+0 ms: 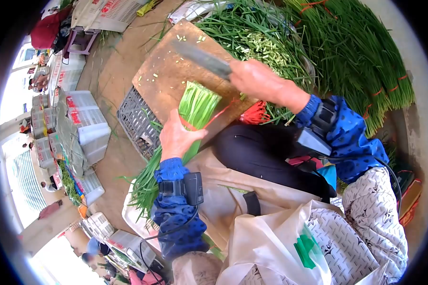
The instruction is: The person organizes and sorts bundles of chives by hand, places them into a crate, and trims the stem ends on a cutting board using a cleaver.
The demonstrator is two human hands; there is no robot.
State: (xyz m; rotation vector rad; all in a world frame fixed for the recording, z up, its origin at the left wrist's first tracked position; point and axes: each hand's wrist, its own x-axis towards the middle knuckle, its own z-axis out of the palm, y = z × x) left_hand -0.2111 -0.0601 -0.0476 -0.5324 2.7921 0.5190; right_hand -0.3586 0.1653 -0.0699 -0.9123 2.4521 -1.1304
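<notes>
My left hand (178, 135) is wrapped round a bundle of green stalks (197, 105), tied with a red band, its pale cut ends resting on a brown cutting board (157, 61). Long green leaves hang down beside my left wrist. In my right hand (257, 80) is the handle of a knife (202, 58), whose blade is over the board, apart from the bundle and slightly blurred. Small cut bits are scattered on the board. A clump of red bands (255, 113) lies below my right hand, near the board's edge.
A black crate (137, 124) stands under the board. Loose greens with cut ends (266, 45) are heaped beyond it, and large tied bundles (352, 57) lie at the upper right. White crates (88, 123) line the left. Several people are in the far left background.
</notes>
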